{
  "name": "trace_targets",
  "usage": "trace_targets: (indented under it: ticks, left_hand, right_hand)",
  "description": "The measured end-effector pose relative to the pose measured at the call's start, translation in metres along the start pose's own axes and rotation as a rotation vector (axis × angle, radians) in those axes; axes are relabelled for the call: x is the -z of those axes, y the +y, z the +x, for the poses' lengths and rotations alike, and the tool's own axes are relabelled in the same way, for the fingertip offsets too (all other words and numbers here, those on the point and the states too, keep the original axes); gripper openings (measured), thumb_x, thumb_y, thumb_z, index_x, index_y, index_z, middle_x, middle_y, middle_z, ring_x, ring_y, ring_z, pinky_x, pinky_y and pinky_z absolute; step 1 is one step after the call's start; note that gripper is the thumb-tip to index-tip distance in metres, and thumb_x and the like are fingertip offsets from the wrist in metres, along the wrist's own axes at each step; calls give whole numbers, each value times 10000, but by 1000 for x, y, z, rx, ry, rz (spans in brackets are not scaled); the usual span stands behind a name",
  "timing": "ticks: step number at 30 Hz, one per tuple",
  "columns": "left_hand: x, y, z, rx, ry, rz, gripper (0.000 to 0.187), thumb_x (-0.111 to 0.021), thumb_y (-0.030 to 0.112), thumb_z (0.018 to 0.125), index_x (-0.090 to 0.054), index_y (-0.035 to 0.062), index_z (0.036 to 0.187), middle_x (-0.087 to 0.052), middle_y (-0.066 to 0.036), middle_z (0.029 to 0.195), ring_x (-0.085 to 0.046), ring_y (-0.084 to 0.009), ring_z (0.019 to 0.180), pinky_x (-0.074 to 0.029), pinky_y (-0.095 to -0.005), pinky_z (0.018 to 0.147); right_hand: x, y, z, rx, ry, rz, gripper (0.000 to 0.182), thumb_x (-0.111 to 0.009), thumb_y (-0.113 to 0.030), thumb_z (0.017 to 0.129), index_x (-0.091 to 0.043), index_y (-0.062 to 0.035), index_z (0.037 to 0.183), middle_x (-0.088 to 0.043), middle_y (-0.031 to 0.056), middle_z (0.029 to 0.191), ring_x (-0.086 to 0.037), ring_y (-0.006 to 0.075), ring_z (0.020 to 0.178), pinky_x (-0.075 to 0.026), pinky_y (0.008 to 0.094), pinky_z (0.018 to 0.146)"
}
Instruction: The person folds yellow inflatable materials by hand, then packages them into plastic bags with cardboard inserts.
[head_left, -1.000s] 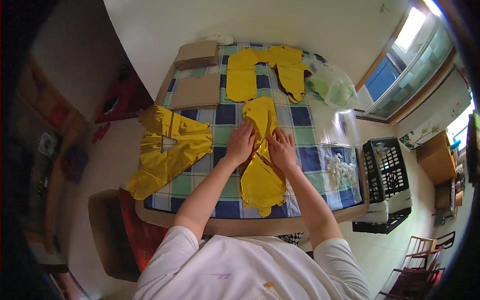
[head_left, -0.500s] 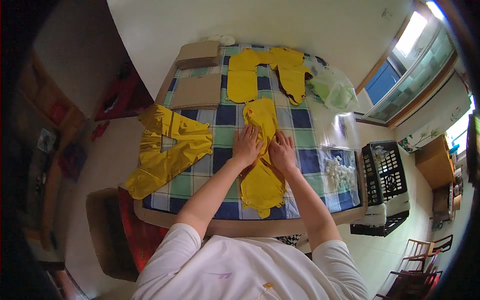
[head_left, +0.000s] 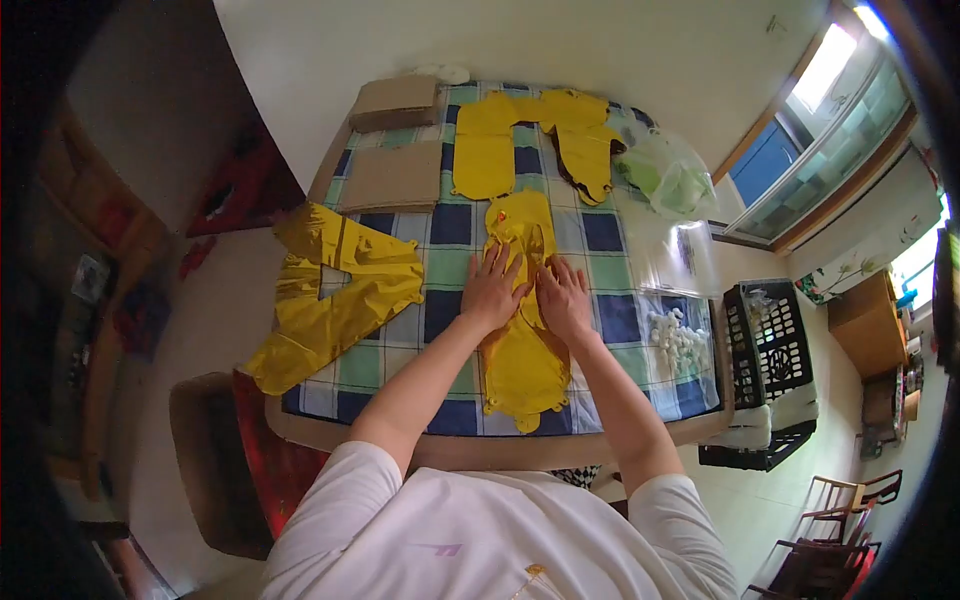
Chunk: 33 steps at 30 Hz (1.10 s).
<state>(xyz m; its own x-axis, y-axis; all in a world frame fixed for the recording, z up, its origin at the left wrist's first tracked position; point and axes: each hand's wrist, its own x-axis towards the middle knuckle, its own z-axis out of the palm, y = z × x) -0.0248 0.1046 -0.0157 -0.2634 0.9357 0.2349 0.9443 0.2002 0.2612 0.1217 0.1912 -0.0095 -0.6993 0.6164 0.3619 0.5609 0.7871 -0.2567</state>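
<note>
Plainly open, left hand (head_left: 491, 290) and right hand (head_left: 566, 300), resting on gold foil (head_left: 526, 370).

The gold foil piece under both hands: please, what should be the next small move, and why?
Perhaps press lightly with the left hand and ease the right hand outward over the gold foil piece. Its middle looks creased between the hands, while its lower end looks flatter.
</note>
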Motion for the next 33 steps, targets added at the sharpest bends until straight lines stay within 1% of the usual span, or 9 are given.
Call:
trace_targets:
  ticks: [3, 6, 9, 11, 17, 20, 23, 29, 33]
  left_hand:
    - [4, 1, 1, 8, -31, 2, 576, -397, 475, 945, -378, 133, 1408, -264, -105, 1506, -198, -266, 1406, -130, -525, 1125]
    - [8, 2, 2, 10, -44, 23, 573, -379, 477, 947, -384, 133, 1406, -274, -112, 1501, -202, -269, 1405, -130, -525, 1124]
    - [14, 5, 0, -5, -29, 31, 563, -380, 464, 949, -401, 119, 1393, -304, -127, 1484, -232, -287, 1391, -148, -519, 1119]
    - [18, 6, 0, -9, -5, 2, 537, -408, 435, 948, -429, 100, 1368, -334, -139, 1464, -267, -311, 1371, -172, -509, 1112]
    - [-2, -14, 2, -45, 334, -352, 387, -517, 236, 926, -507, 6, 1237, -512, -190, 1260, -457, -373, 1187, -357, -441, 1004]
    - [-3, -13, 2, -30, 445, -488, 316, -516, 147, 914, -520, -18, 1184, -544, -207, 1180, -492, -392, 1106, -405, -431, 943]
    - [-3, -13, 0, 119, 596, -602, 273, -510, 131, 914, -528, -18, 1142, -555, -215, 1127, -506, -393, 1055, -415, -435, 907]
    - [2, -20, -9, 139, 475, -683, 255, -521, 110, 902, -519, 5, 1134, -555, -211, 1114, -508, -388, 1039, -416, -426, 898]
    - [24, 4, -58, 46, 338, -653, 398, -614, 122, 826, -493, 22, 1192, -505, -186, 1227, -456, -371, 1159, -383, -422, 976]
  right_hand:
    - [7, 1, 5, -77, -66, 135, 382, -493, -187, 908, -519, -171, 1288, -426, 151, 1378, -375, 315, 1297, -253, 515, 1079]
    - [20, -2, 15, 12, 104, 160, 402, -494, -179, 907, -496, -156, 1308, -429, 146, 1375, -374, 310, 1299, -245, 526, 1080]
    - [23, -14, 26, 120, 11, 62, 401, -504, -175, 901, -496, -143, 1301, -432, 142, 1373, -374, 313, 1299, -247, 531, 1077]
    - [12, -9, 29, 67, -25, 59, 392, -512, -173, 893, -511, -133, 1284, -435, 138, 1370, -379, 319, 1294, -247, 530, 1076]
    - [-13, 5, 26, 55, 61, 93, 370, -509, -166, 892, -522, -68, 1249, -448, 152, 1354, -394, 331, 1279, -277, 530, 1059]
    - [-6, 1, 25, 76, 105, 57, 359, -504, -172, 896, -521, -46, 1232, -461, 170, 1336, -400, 345, 1269, -304, 527, 1039]
    - [-6, -1, 23, 76, 142, 36, 360, -504, -194, 898, -526, -57, 1231, -468, 179, 1326, -407, 353, 1259, -311, 525, 1029]
    - [-8, 1, 25, 93, 103, 50, 426, -523, -296, 890, -524, -77, 1256, -470, 198, 1334, -402, 368, 1265, -297, 517, 1033]
    - [-15, 6, 24, 103, 116, 38, 439, -535, -300, 881, -521, -84, 1264, -452, 192, 1357, -394, 362, 1280, -282, 519, 1051]
